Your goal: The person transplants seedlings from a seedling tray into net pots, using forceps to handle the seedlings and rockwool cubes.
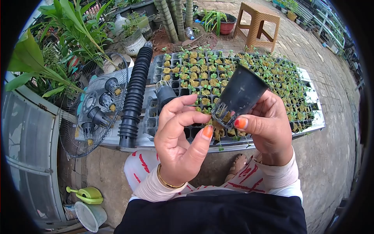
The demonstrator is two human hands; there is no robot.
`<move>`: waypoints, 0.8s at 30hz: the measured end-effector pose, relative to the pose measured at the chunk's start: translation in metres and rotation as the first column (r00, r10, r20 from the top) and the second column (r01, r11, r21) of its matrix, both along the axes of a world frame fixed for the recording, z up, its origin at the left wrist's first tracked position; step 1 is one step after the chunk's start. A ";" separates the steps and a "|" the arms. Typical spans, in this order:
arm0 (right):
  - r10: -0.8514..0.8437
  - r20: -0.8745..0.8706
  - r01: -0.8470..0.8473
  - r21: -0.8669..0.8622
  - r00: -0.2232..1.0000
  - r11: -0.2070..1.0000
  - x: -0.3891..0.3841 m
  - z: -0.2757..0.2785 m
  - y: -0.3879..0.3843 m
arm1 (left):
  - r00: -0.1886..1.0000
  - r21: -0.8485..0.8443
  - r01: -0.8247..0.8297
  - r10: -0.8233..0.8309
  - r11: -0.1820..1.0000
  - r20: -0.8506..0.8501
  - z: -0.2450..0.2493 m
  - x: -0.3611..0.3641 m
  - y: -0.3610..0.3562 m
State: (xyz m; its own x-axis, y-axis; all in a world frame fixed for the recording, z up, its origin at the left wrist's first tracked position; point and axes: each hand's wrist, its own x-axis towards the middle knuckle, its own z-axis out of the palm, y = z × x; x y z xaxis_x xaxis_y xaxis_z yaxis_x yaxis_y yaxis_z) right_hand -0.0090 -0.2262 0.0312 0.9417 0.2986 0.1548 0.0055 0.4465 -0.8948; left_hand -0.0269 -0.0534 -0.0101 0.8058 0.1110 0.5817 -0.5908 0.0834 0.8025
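My right hand (270, 126) grips a black net pot (242, 91) around its slotted lower end. The pot is tilted, its wide rim pointing up and away and its base toward me. Some yellow-brown plug material shows through the slots. My left hand (177, 144) is beside the base, thumb and fingers apart and slightly bent, the index fingertip close to the slots; whether it touches cannot be told. Beneath both hands lie black seedling trays (150, 126) filled with sprouts in yellow-brown plugs. Another black net pot (165, 93) sits on the trays, partly hidden behind my left fingers.
A long stack of nested black pots (134, 97) lies left of the trays. Beside it, a wire fan guard (66, 134) holds several net pots (106, 100) with plugs. A woven-look stool (259, 23) stands behind; a green watering can (89, 195) and pail (90, 216) are lower left.
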 end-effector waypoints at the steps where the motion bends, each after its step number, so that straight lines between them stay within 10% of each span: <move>1: 0.000 0.000 0.000 0.000 1.000 1.000 0.000 0.001 0.000 | 0.998 0.070 -0.023 0.018 0.997 0.068 -0.002 0.001 0.003; 24: -0.005 0.004 0.005 0.005 1.000 1.000 0.001 -0.002 -0.003 | 0.939 0.356 -0.216 0.093 0.909 0.332 -0.006 0.000 0.003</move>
